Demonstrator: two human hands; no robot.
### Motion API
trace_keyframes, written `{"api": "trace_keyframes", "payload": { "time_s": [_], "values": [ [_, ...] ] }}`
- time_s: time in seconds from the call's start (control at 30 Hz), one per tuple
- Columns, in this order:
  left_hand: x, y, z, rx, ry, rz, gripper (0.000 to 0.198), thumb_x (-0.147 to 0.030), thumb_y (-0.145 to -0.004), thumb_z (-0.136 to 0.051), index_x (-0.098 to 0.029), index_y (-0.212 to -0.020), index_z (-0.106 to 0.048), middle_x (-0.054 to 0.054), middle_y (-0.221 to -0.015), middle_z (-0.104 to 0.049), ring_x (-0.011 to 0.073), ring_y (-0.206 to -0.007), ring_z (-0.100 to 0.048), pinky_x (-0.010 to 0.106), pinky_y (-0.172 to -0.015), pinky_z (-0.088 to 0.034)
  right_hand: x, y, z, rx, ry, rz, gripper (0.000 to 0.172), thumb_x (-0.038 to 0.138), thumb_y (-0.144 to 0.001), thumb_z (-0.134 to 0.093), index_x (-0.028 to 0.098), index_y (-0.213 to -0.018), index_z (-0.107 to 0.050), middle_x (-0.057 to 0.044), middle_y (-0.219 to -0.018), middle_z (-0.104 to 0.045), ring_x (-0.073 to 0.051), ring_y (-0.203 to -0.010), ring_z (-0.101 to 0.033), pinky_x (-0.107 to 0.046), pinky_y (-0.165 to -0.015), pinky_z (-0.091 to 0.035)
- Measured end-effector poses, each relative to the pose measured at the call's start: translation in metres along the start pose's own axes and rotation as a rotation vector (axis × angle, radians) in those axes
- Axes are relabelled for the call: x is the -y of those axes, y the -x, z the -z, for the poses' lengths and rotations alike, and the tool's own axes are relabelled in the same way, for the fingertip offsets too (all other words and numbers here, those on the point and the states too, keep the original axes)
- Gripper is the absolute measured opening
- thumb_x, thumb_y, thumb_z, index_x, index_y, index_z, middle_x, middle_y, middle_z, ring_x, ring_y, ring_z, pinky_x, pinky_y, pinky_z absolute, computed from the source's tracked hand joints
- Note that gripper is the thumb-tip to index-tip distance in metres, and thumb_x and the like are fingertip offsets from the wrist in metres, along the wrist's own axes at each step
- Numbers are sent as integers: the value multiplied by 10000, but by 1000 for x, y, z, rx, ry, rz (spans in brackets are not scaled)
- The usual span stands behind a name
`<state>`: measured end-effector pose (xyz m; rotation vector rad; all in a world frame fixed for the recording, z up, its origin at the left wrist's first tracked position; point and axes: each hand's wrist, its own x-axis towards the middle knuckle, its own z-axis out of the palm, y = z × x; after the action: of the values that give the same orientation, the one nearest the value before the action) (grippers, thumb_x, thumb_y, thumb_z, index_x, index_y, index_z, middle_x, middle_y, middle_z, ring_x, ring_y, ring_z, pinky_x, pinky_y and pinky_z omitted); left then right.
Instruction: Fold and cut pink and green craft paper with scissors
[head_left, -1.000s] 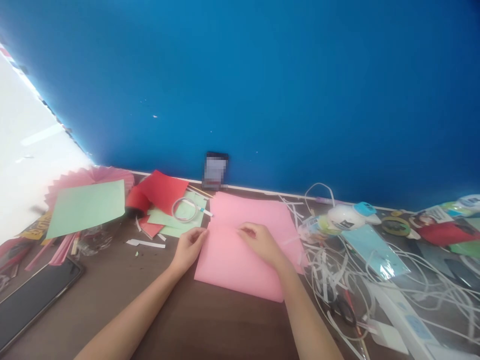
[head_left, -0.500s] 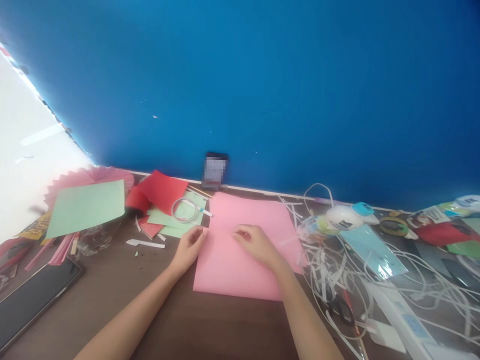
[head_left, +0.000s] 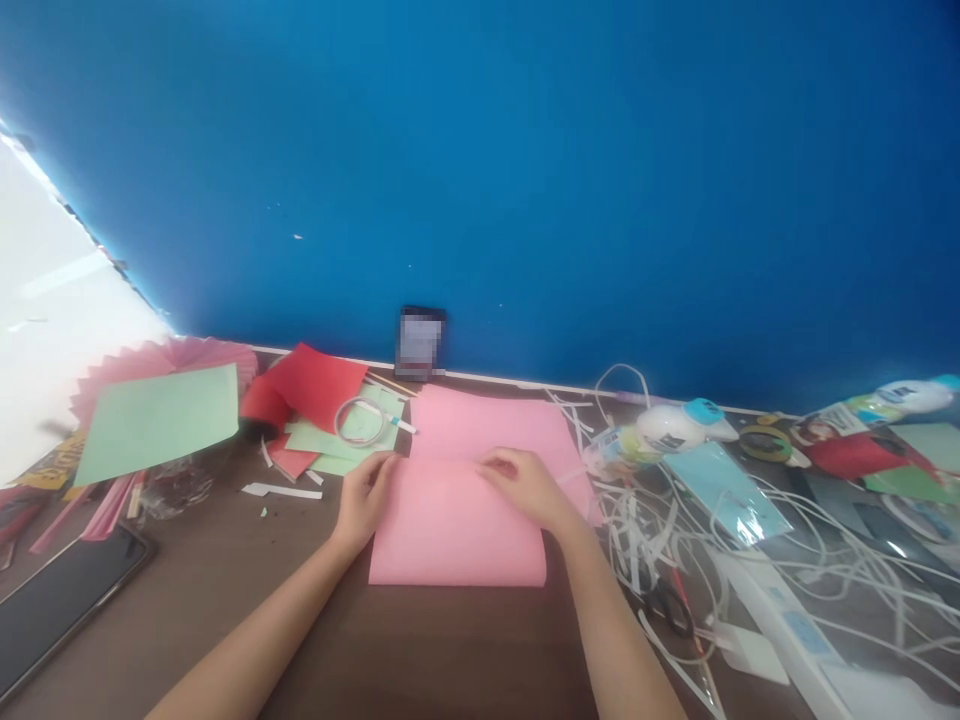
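1. Pinching is what both hands seem to be doing here: the left hand [head_left: 365, 500] has thumb and fingers drawn close at the upper left corner of the near pink sheet [head_left: 457, 530], and the right hand [head_left: 525, 490] has a similar narrow grip further along the same edge. It's a bit blurry, so I can't tell how firm either grip is.

2. For working an edge like this, I'd go light with the fingertips and match the tension on both sides, otherwise it'll probably pucker or skew. Flat wrists should help too, and I'd check that the side edges run true before pressing anything down hard.

3. As for where it sits: the near pink sheet is between the two hands and spreads from the fingertips back toward the person, its straight lower edge over the table [head_left: 450, 650]. The right wrist is just beside its right side.

4. Just past the fingertips there's more pink paper [head_left: 517, 425]. Can't tell if it's joined to the near bit.

5. Further out, a white strip [head_left: 292, 492] lies left of the left hand, with red paper [head_left: 322, 385] beyond it. Right of the right hand you've got a glue bottle [head_left: 671, 428] and scissors [head_left: 671, 607].
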<state>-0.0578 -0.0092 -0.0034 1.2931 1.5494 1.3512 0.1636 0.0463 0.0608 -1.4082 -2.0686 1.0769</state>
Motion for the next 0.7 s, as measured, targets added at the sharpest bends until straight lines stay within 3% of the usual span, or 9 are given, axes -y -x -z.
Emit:
{"api": "trace_keyframes", "payload": {
  "time_s": [0.23, 0.5, 0.7],
  "values": [
    [7, -5, 1, -108, -9, 36, 295, -401, -810, -453, -164, -845, -624, 55, -885, -659, 191, -864, -584, 270, -764, -434, -24, 12, 24, -237, -28, -76, 220, 395, -708, -601, 177, -724, -627, -41, -790, -651, -200, -782, -591, -320, -721, -460],
    [6, -6, 2, -108, -49, 56, 301, -418, -799, -466, -168, -843, -627, 53, -868, -670, 199, -854, -597, 277, -749, -449, -37, 17, 12, -446, -219, -180, 345, 483, -680, -604, 159, -784, -660, -77, -842, -671, -221, -761, -601, -298, -576, -471],
    [8, -6, 2, -114, -46, 60, 295, -418, -794, -472, -174, -849, -628, 51, -879, -673, 195, -848, -604, 277, -750, -453, -41, 17, 8, -467, -254, -196, 351, 474, -668, -613, 158, -808, -671, -83, -866, -674, -235, -799, -605, -301, -572, -480]
  ]
}}
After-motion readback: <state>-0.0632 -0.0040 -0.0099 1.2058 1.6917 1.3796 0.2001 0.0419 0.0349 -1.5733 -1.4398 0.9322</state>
